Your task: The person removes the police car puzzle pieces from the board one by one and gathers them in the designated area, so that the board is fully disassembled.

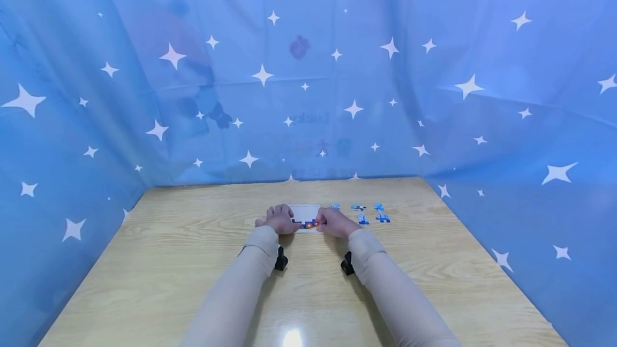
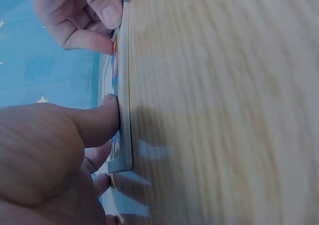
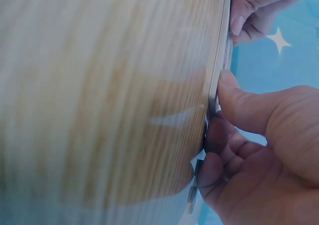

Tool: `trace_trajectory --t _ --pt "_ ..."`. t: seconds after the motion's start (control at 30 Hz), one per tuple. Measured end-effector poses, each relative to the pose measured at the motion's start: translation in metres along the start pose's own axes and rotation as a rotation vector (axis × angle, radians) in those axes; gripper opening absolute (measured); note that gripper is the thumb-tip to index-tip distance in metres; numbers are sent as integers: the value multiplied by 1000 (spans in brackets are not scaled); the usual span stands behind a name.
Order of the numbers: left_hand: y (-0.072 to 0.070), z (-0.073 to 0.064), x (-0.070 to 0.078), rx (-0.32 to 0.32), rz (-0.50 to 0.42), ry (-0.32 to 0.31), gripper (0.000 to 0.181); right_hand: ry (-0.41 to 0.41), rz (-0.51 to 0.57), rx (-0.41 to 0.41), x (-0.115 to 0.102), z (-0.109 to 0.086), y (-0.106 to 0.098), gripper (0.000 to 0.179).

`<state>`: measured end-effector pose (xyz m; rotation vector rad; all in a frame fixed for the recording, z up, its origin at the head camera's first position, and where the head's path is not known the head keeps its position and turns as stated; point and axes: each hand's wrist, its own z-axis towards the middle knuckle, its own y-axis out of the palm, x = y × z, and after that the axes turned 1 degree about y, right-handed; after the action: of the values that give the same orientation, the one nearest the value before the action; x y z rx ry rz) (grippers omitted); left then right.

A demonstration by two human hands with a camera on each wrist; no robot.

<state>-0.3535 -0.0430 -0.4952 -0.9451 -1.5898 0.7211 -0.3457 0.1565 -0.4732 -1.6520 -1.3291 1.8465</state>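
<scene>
A white puzzle tray (image 1: pixel 305 212) lies on the table, with a strip of joined, colourful puzzle pieces (image 1: pixel 308 225) along its near side. My left hand (image 1: pixel 280 219) is at the tray's left end; in the left wrist view its thumb (image 2: pixel 102 123) bears on the near rim while the other fingers sit by the left edge. My right hand (image 1: pixel 335 223) is over the right end, where its bent thumb and forefinger pinch at a puzzle piece (image 2: pixel 115 48) with orange on it. The right fingertips partly hide that piece. In the right wrist view, the right hand's other fingers (image 3: pixel 217 135) curl beside the tray.
Several loose blue puzzle pieces (image 1: pixel 383 218) lie to the right of the tray, some close behind my right hand. The wooden table (image 1: pixel 183 261) ends at a blue star-patterned curtain (image 1: pixel 270 122) at the back. A black wrist camera (image 1: pixel 347 264) is under each forearm.
</scene>
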Motion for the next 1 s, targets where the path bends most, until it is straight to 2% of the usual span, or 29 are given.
trace_trajectory --t 0.27,0.4,0.6,0.77,1.0 --pt "4 2 4 12 -7 -54 33 3 8 -9 -6 -1 -1 10" --pt "4 -1 8 13 -23 -52 31 4 22 0 -5 -3 -2 11" --pt "5 -2 9 10 -1 -58 30 5 10 -6 -3 -3 -4 13" --pt "8 3 7 22 22 -55 30 29 1 -19 -6 -2 -6 13" --pt "11 8 6 20 -3 -61 29 29 19 -25 -9 -1 -6 13"
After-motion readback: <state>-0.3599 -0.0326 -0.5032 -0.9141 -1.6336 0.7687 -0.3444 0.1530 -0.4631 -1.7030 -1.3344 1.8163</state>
